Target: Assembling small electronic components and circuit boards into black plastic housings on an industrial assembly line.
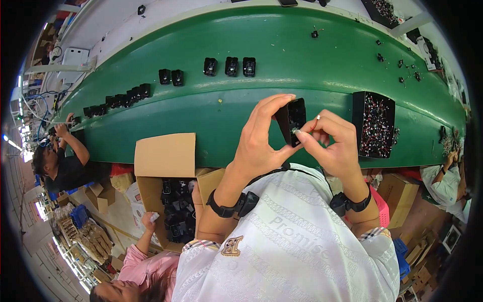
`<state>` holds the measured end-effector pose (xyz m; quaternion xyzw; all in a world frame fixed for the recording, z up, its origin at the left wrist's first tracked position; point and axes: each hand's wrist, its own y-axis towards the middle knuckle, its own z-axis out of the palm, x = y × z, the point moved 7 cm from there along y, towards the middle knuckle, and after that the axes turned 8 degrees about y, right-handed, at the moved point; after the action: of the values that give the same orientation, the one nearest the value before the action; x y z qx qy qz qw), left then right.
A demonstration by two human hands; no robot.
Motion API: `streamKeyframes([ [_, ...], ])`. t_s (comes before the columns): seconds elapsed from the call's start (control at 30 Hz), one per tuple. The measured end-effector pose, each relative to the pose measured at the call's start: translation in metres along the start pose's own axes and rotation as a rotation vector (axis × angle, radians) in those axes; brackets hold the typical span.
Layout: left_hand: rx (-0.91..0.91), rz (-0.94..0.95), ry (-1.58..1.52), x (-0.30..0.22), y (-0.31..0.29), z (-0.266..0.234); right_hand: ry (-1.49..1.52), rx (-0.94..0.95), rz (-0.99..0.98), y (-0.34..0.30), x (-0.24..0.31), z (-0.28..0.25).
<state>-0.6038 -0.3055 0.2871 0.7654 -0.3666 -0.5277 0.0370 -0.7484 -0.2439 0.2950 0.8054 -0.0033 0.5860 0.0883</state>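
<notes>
A black plastic housing (298, 115), hollow side toward me, is tilted up over the green bench. My left hand (255, 138) grips it, fingers at its top edge and thumb at its lower end. My right hand (333, 143) is closed in a pinch at the housing's lower inside, on a small wired part (295, 131). A short red wire with a white connector (317, 118) sticks up by my right fingers. Just right of that hand stands a black bin (358, 123) full of small wired parts. How the part sits in the housing is hidden by my fingertips.
Several black housings (231, 66) stand along the green conveyor bench (282, 40), with more in a row at left. Loose wired parts (401, 64) lie at far right. An open cardboard box (165, 155) holds black housings at lower left, beside a person in pink (146, 264). Other people work at both ends.
</notes>
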Motion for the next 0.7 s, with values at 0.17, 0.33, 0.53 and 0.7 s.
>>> streamKeyframes([
  [0.17, 0.016, -0.104, -0.181, 0.007, -0.007, 0.004, -0.048, -0.014, -0.038, 0.006, 0.011, -0.02],
  [0.33, 0.051, -0.145, -0.303, 0.008, -0.005, 0.009, -0.151, 0.081, -0.19, -0.002, 0.021, -0.011],
  [0.53, 0.158, -0.131, -0.253, 0.002, -0.003, 0.012, -0.161, 0.063, -0.256, -0.01, 0.018, -0.007],
  [0.7, 0.305, -0.082, -0.179, -0.018, 0.013, 0.017, -0.081, 0.012, -0.161, -0.01, 0.023, -0.026],
])
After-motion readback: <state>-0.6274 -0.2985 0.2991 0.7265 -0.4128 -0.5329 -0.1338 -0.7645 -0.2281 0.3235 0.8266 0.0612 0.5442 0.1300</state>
